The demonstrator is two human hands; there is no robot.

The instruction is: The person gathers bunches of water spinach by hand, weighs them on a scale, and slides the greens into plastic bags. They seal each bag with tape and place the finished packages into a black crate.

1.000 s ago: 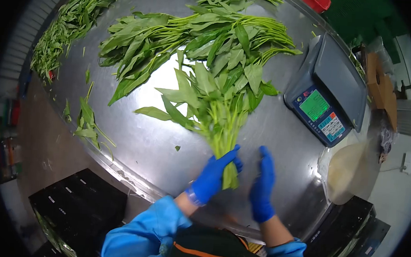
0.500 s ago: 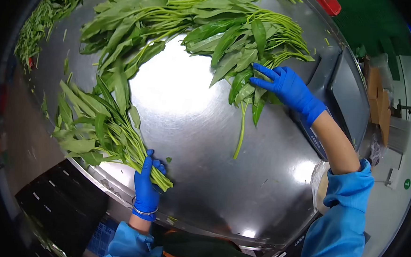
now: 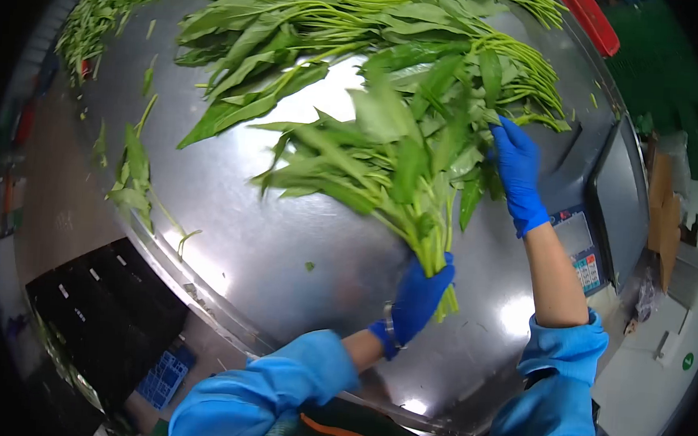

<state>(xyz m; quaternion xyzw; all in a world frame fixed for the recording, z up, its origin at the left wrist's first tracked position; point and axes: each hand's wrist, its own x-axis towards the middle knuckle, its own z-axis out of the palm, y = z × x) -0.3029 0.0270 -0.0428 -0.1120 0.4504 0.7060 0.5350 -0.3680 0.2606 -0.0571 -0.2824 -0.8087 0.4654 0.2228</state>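
Head view, left to right from where I stand: black crate (image 3: pixel 108 307) beside the metal table (image 3: pixel 282 270); loose sprig (image 3: pixel 136 173) near table's edge. Pile of greens (image 3: pixel 377 20) across the far side. Leafy bunch (image 3: pixel 408 174) mid-table, stems toward the person, leaves blurred. Left hand (image 3: pixel 420 298), blue-gloved, wrapped around its stems. Right hand (image 3: pixel 519 172), also gloved, fingers at leaves on the pile's right; can't tell if pinching. Scale (image 3: pixel 621 207) just beyond, far right.

No legible txt/nos.; scale keypad (image 3: pixel 586 269) & green sign (image 3: pixel 688 361) too sm.
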